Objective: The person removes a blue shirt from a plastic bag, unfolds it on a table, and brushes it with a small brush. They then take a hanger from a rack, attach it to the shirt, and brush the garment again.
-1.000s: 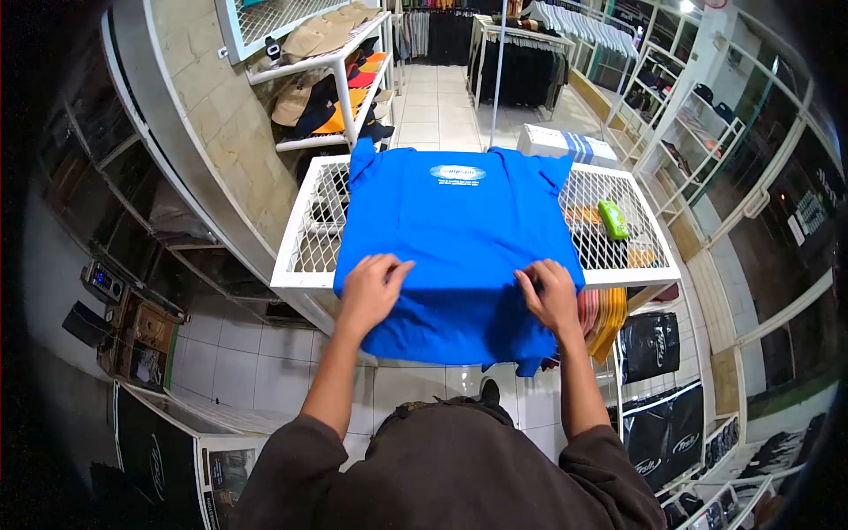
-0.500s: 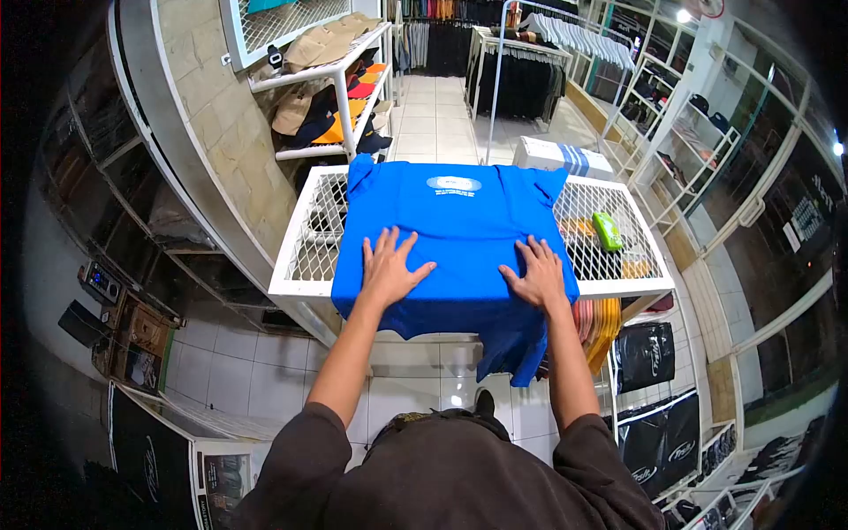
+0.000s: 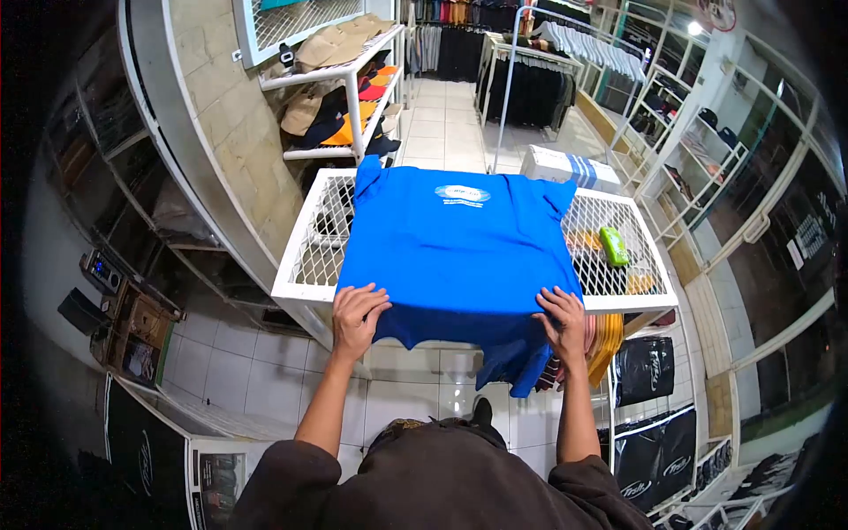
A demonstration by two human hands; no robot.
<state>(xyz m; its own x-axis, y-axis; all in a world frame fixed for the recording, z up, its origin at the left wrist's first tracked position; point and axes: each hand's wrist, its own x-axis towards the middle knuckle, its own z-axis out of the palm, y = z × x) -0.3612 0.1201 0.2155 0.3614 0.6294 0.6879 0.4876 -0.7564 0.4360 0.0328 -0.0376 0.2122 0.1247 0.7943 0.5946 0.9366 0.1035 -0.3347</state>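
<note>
A blue T-shirt (image 3: 450, 238) with a white printed emblem lies spread over a white mesh-topped table (image 3: 296, 287). Its lower part hangs down past the front edge, and one corner droops lower on the right. At the near left corner of the cloth, my left hand (image 3: 356, 320) rests on the edge, fingers bent over it and thumb apart. My right hand (image 3: 563, 322) lies at the near right corner in much the same way, its thumb pointing inward. Both hands touch the shirt, and neither appears closed around it.
A green packet (image 3: 613, 246) sits on the mesh to the right. Behind the table stands a white box with blue stripes (image 3: 570, 168). Shelves of caps (image 3: 353, 124) are at the left, a hanger rack (image 3: 587, 53) at the back. Yellow garments (image 3: 606, 340) hang beneath the tabletop.
Both hands have slid toward me, from flat on top of the shirt to its front edge, and slightly outward. Some creases in the cloth have smoothed out.
</note>
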